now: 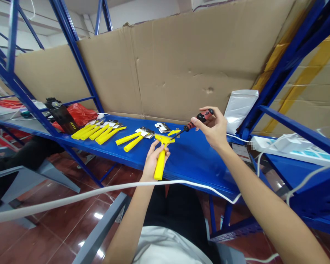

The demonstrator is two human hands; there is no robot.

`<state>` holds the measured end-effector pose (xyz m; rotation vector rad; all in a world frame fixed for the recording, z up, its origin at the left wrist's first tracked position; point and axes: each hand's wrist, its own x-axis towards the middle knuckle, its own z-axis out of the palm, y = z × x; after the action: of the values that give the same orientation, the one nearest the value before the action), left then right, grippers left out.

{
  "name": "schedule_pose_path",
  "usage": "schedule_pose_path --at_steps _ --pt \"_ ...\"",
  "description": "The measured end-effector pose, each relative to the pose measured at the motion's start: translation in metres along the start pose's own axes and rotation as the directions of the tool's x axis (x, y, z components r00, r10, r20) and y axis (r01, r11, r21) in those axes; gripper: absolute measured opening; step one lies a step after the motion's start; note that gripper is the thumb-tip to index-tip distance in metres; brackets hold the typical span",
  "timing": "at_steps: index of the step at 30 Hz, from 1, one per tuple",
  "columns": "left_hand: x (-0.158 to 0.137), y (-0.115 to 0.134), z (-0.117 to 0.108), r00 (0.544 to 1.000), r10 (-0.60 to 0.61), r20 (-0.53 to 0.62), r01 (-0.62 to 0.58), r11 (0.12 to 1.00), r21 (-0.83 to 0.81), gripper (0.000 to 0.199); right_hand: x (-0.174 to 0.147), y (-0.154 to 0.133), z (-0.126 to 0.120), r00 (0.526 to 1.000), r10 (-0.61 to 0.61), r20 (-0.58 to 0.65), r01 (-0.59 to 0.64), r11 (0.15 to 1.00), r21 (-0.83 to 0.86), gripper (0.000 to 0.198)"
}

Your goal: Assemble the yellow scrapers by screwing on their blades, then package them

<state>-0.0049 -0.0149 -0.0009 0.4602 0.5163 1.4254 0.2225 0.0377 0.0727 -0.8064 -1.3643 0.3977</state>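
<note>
My left hand (153,160) is closed around a yellow scraper (160,165), its handle pointing down toward me and its wide head up. In my right hand (216,128) is a screwdriver (190,126) with a red and black handle. The shaft slants down to the left, and its tip meets or nearly meets the scraper's head; contact is too small to make out. Just behind the head lie a small yellow piece (174,132) and a white and black card (162,127). Left of my left hand, two yellow-handled scrapers (134,143) with cards lie on the blue shelf (198,157).
Several more yellow-handled scrapers (106,135) lie farther left, near a black bottle (61,116) and a red plastic bag (81,114). A white packet (240,110) leans at the back right. A white cable (112,187) crosses in front of me. Cardboard (176,66) walls the back.
</note>
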Motion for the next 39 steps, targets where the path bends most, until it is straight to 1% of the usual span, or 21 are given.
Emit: schedule_pose_path --at_steps 2,7,11,16,20,24,34,39 --pt "0.000 0.000 0.000 1.000 0.002 -0.001 -0.002 1.000 0.004 0.065 0.000 0.003 0.000 1.000 -0.026 0.007 0.026 1.000 -0.010 0.064" --pt "-0.001 0.001 0.002 1.000 0.007 -0.015 -0.007 1.000 0.012 0.059 0.001 0.010 0.003 0.990 -0.143 -0.004 0.143 0.990 -0.007 0.066" --pt "-0.003 0.002 0.006 0.999 0.006 -0.032 -0.006 1.000 0.007 0.059 -0.001 0.010 0.004 0.983 -0.181 -0.004 0.181 0.982 -0.044 0.066" --pt "-0.004 0.004 0.010 0.999 0.007 -0.041 -0.007 1.000 0.010 0.058 -0.002 0.010 0.004 0.979 -0.202 -0.011 0.201 0.977 -0.072 0.067" --pt "-0.005 0.004 0.009 0.999 0.001 -0.039 -0.001 1.000 0.006 0.058 -0.001 0.012 0.003 0.975 -0.222 -0.005 0.220 0.969 -0.111 0.067" --pt "-0.005 0.004 0.008 0.999 -0.005 -0.043 0.004 1.000 -0.004 0.059 -0.001 0.013 0.003 0.972 -0.234 -0.008 0.232 0.966 -0.116 0.066" --pt "-0.004 0.003 0.006 0.999 0.004 -0.037 -0.004 1.000 -0.022 0.060 -0.001 0.011 0.003 0.979 -0.202 -0.019 0.198 0.973 -0.120 0.068" --pt "-0.005 0.003 0.007 0.999 0.006 -0.034 -0.007 1.000 -0.012 0.058 -0.001 0.010 0.004 0.977 -0.213 -0.024 0.208 0.970 -0.126 0.067"
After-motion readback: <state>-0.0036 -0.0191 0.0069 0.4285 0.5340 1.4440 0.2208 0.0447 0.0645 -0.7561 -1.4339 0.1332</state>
